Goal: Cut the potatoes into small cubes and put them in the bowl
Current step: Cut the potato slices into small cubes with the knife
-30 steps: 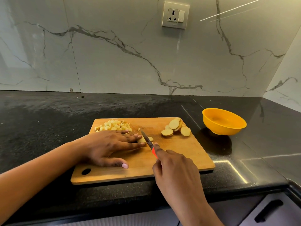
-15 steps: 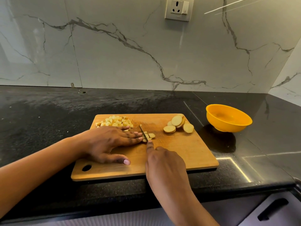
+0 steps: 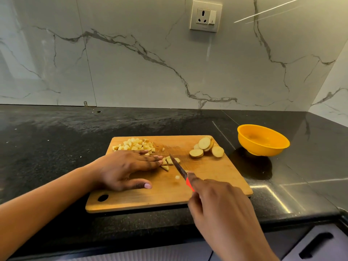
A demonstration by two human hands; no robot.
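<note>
Left fingers: the left hand (image 3: pixel 128 168) lies flat on the wooden cutting board (image 3: pixel 169 196). Its fingers (image 3: pixel 148 160) are straight and hold nothing, and their tips touch the cut potato pieces (image 3: pixel 170 161).
Right fingers: the right hand (image 3: pixel 220 202) is curled round the red handle of a small knife (image 3: pixel 178 167), with the pointing finger laid along the top.
Knife: the blade slants away from the hand, and its tip is at the cut potato pieces.
Potato cubes (image 3: pixel 135 145): a heap at the far left corner of the board, just behind the left hand.
Potato slices (image 3: pixel 205 147): round ones stacked at the far right corner.
Bowl (image 3: pixel 262 140): yellow, on the black counter (image 3: pixel 56 138), to the right of the board and not touching it.
Wall socket (image 3: pixel 205 16): high up on the marble wall.
</note>
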